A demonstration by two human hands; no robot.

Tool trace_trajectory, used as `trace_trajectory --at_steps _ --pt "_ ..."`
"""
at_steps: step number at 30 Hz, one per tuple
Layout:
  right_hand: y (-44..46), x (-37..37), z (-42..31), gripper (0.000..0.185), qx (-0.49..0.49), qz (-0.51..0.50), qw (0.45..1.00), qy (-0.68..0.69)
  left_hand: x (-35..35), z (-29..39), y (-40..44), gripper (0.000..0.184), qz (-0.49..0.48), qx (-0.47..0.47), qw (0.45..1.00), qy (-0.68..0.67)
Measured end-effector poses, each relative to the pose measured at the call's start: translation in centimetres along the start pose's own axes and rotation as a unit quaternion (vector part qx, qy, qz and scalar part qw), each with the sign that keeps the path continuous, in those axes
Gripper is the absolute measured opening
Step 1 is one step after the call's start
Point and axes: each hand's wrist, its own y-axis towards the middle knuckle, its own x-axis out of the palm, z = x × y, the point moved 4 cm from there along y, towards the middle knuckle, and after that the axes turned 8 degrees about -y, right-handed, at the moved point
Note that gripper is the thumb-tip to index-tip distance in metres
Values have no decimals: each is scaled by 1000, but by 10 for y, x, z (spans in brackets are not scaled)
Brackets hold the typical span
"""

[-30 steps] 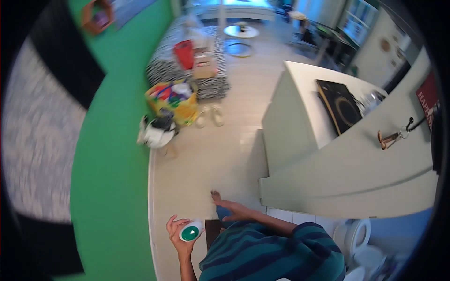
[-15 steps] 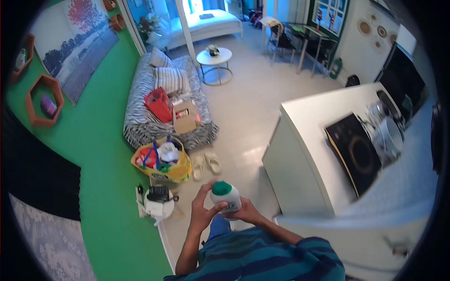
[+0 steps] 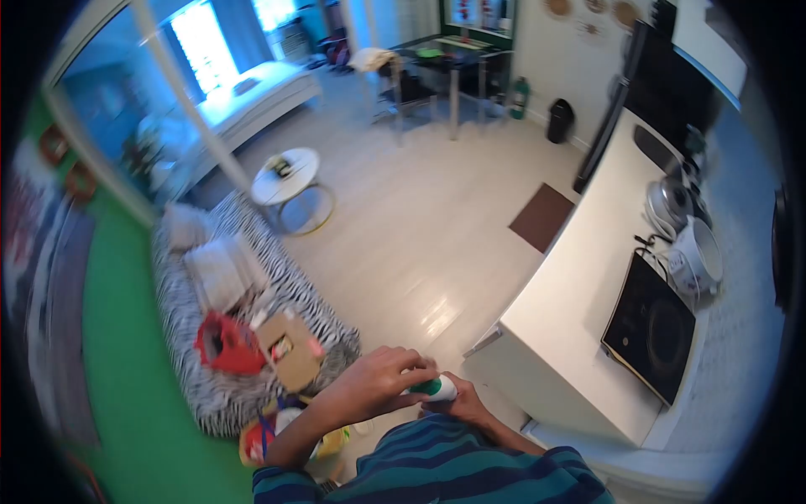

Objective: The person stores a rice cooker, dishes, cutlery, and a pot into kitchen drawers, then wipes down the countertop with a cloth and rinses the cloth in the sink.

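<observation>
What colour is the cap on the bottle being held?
The cap is green, best seen in the head view.

- left hand [image 3: 382,380]: back up, fingers curled, kinda reaching across
- right hand [image 3: 467,403]: just beside it, curled in a grip
- 2 forearms [image 3: 315,422] angled in toward each other

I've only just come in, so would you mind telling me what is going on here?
A person is holding a white bottle in both hands. The right hand is around its body, while the left hand has its fingers over the green cap. A red bag and a box sit on the sofa; a hot plate lies on the counter.
</observation>
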Motion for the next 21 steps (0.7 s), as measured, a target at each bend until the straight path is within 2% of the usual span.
trace_trajectory --at_steps 2,4,10,12,15,18,19,21 --pt "39 -13 -12 43 32 26 998 48 -18 -38 28 31 -66 16 998 -19" --pt "87 -22 -11 42 44 50 997 30 -46 -73 55 31 -102 10 995 -11" --pt "250 -37 -20 44 10 91 996 3 -124 -175 113 36 -63 33 976 208" --pt "303 -39 -20 46 28 63 998 13 -152 -210 128 47 -44 38 964 260" --pt "389 -47 -24 48 -29 47 998 2 -200 -273 152 61 11 67 949 307" --pt "473 -59 -17 52 -60 40 997 -3 -243 -344 189 60 25 75 949 304" --pt "501 -62 -5 55 -37 41 998 -17 -257 -367 206 46 14 87 941 325" --pt "555 -68 1 55 -7 31 999 42 -285 -415 239 45 -2 85 955 284"
